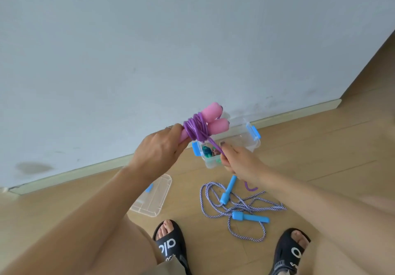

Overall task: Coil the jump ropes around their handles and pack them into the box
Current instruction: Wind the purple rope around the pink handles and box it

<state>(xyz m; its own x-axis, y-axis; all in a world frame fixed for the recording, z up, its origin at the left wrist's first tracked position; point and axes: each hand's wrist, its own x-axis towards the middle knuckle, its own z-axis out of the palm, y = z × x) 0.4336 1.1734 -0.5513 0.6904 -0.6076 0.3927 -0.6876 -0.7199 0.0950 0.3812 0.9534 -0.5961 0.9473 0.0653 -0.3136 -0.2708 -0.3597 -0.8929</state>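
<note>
Both hands grip: left hand (pixel 159 146) pink handles (pixel 210 118), right hand (pixel 239 160) purple rope (pixel 197 128).

left slipper (pixel 168 245): white "alo" | right slipper (pixel 292 251): white lettering, only partly legible

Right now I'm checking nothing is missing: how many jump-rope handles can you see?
4. Two pink handles in the left hand, wrapped in purple rope; two blue handles on the floor with the striped rope. The box may hide more.
</note>
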